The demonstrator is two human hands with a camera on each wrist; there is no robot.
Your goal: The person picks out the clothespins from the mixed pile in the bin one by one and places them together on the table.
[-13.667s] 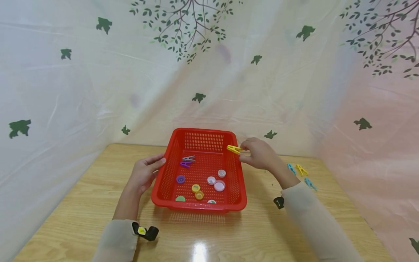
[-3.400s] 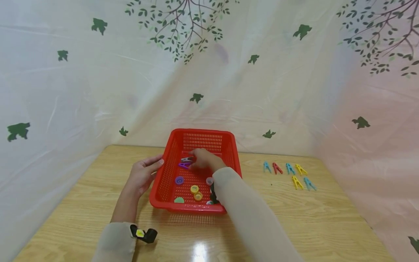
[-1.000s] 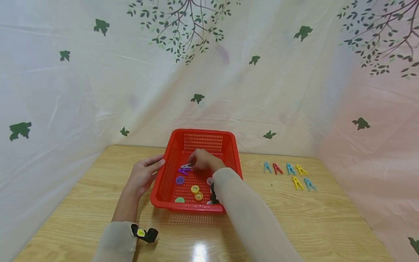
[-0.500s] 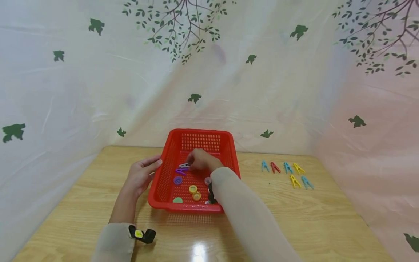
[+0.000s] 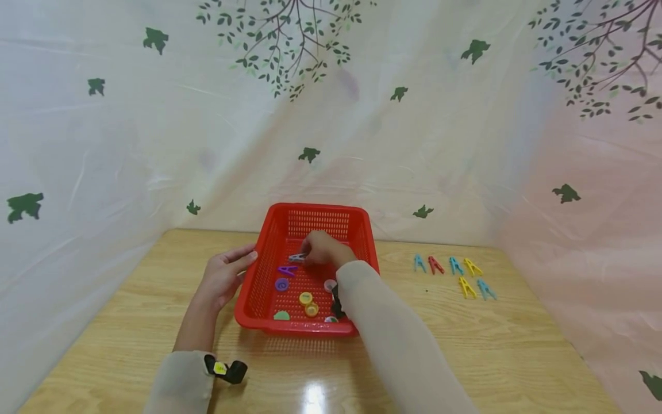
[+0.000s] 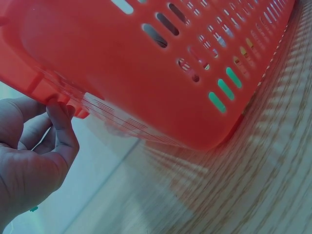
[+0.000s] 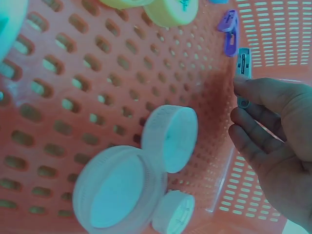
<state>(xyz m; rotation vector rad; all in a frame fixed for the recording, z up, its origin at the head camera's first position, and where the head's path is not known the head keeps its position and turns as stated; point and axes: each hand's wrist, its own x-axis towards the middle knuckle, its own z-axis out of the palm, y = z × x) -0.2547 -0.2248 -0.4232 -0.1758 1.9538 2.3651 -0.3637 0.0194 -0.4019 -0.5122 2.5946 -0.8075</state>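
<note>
A red slotted basket [image 5: 315, 329] stands on the table. My left hand [image 5: 219, 279] pinches its left rim, the thumb and fingers bent over the edge in the left wrist view [image 6: 41, 146]. Inside, my right hand [image 5: 324, 250] pinches a grey clothespin [image 5: 296, 258] by one end between thumb and fingers. Just in front of it lies a purple clothespin [image 5: 287, 270] on the basket floor. Also in the basket are a purple bottle cap [image 5: 281, 284], two yellow caps [image 5: 306, 298], a green cap [image 5: 281, 315] and white caps [image 7: 119, 187], partly hidden by the right wrist in the head view.
Right of the basket, several clothespins lie on the wooden table [image 5: 439, 345]: blue [image 5: 419, 263], red [image 5: 435, 265] and yellow [image 5: 466, 287] among them. A pale leaf-printed curtain [image 5: 331, 178] hangs behind the table.
Since the oldest frame, red, yellow and blue clothespins have joined those on the table. In the last second, the grey clothespin has come apart from the purple one, which has shifted slightly toward me.
</note>
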